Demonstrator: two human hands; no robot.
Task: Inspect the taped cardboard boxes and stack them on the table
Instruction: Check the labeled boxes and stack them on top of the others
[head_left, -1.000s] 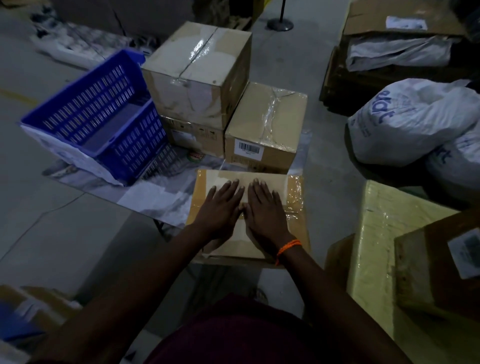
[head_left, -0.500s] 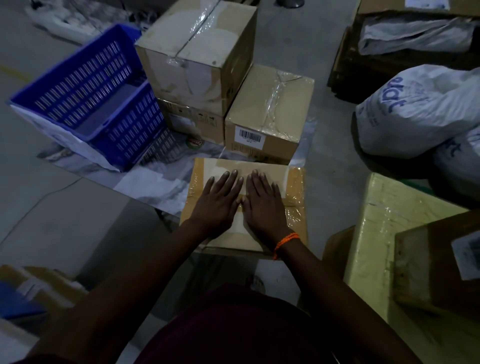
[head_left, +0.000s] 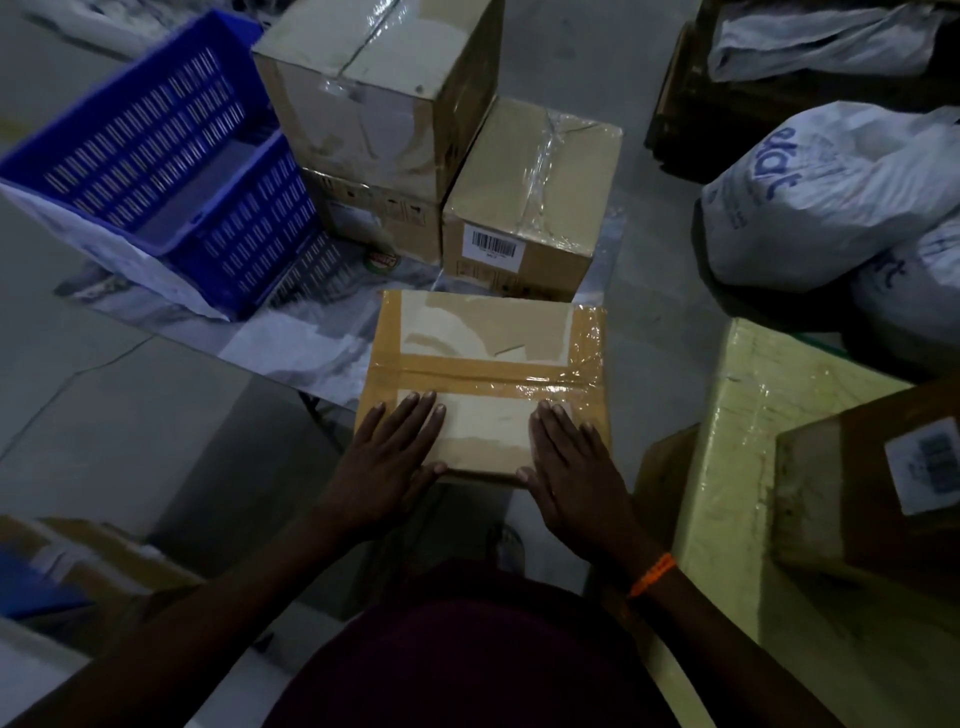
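- both hands lie flat on the top of the taped box (head_left: 488, 384), fingers straight and pointing away from me, gripping nothing.
- left hand (head_left: 387, 457) covers the near left corner and right hand (head_left: 574, 462) the near right corner, well apart, with bare tape between them; both thumbs sit at the box's near edge.
- an orange band (head_left: 652, 574) circles my right wrist.
- the taped box rests at the near edge of the table (head_left: 311, 353), on its plastic-covered top.
- just behind it stands a barcoded box (head_left: 530, 202), also taped.
- left of that, a big box (head_left: 374, 88) sits stacked on a lower box (head_left: 374, 218).
- a blue crate (head_left: 156, 166) leans tilted at the table's left side.
- white sacks (head_left: 831, 192) lie off to my right, and a yellow wrapped carton (head_left: 779, 467) stands nearer on that side.
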